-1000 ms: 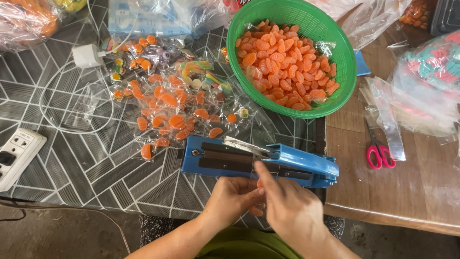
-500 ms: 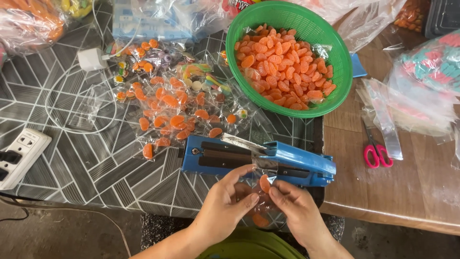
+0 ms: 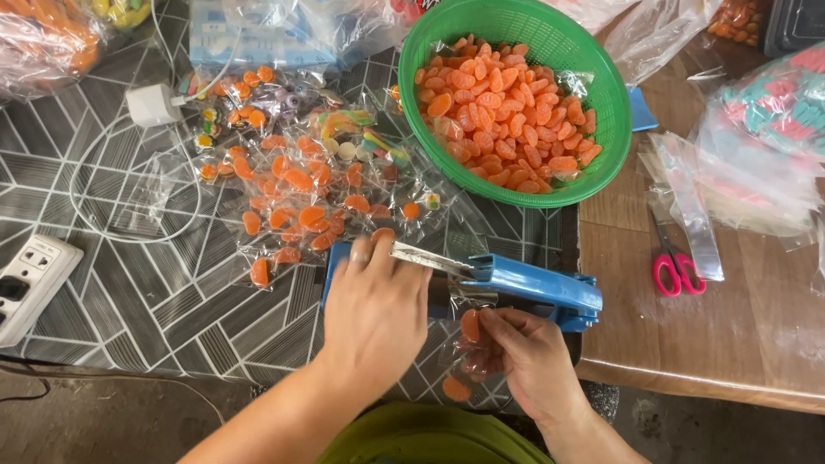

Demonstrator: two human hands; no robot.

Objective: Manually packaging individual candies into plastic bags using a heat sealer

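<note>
The blue heat sealer lies across the near edge of the patterned table, its long axis running left to right with the hinge end toward the right, and everything else is best placed from it. The left hand lies flat on the sealer's left end, fingers spread over the raised arm near its handle, palm down; whether it presses or only rests I cannot tell. The right hand sits just in front of the sealer's middle, fingers pinched on a small clear bag of orange candies whose open top reaches up into the gap between arm and base. So the bag lies on the near side of the sealer, and the right hand is the one on it. Behind the sealer's left end a heap of sealed candy packets spreads over the table; behind its right end stands a green basket full of loose orange candies. Right of it, pink-handled scissors lie on bare wood, well apart. A white power strip lies far to the left. Nothing stands between the hands and the sealer.
</note>
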